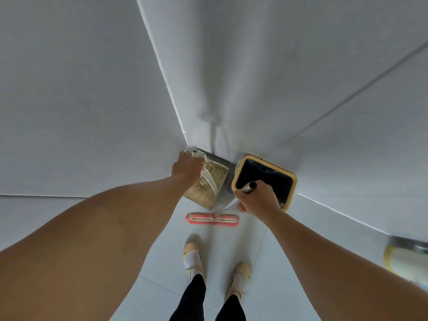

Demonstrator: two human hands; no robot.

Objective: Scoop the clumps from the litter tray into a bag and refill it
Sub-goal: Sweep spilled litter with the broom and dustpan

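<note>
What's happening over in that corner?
A person stands facing a white corner. Their left hand grips the rim of a litter tray holding sandy litter, apparently tilting it. Their right hand holds a mop handle, the red mop head resting on the floor. A yellow-rimmed bin stands beside the tray.

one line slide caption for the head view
Standing person's left hand reaches the litter tray while right hand grips a mop handle.

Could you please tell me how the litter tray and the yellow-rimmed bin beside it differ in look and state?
The litter tray is pale and holds tan litter; the yellow-rimmed bin is lined in black and looks dark inside. The left hand reaches to the tray's far corner, while the right hand, in front of the bin, grips a mop handle. Both sit on the floor against the wall.
</note>
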